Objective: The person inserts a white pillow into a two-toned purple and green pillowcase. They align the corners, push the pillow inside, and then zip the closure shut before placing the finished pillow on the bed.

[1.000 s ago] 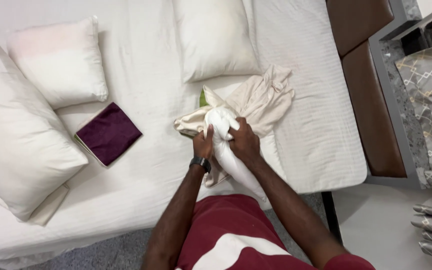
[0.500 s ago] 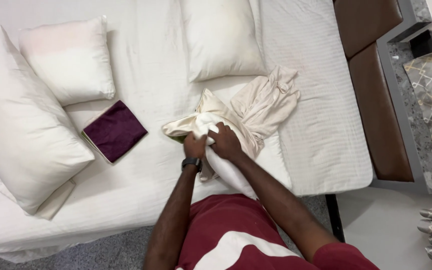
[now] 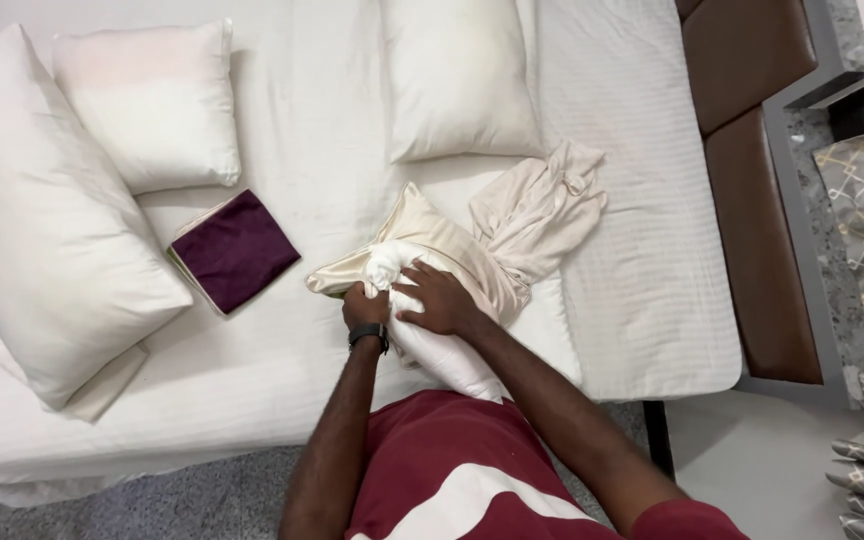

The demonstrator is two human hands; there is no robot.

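Note:
A white pillow (image 3: 452,362) lies at the near edge of the bed (image 3: 632,300), its far end partly inside a cream pillowcase (image 3: 512,235). My left hand (image 3: 363,304), with a black wristband, grips the bunched edge of the pillowcase at the pillow's corner. My right hand (image 3: 434,300) presses down on the pillow and the cream cloth just beside it. The loose rest of the pillowcase trails off to the right in folds.
Three white pillows lie on the bed: a large one (image 3: 47,235) at left, a smaller one (image 3: 157,100) behind it, another (image 3: 457,80) at top centre. A folded dark purple cloth (image 3: 237,250) sits left of my hands. A brown headboard (image 3: 752,130) runs along the right.
The cream pillowcase has been drawn further over the pillow's end. Both hands stay together on it, and the view has shifted slightly.

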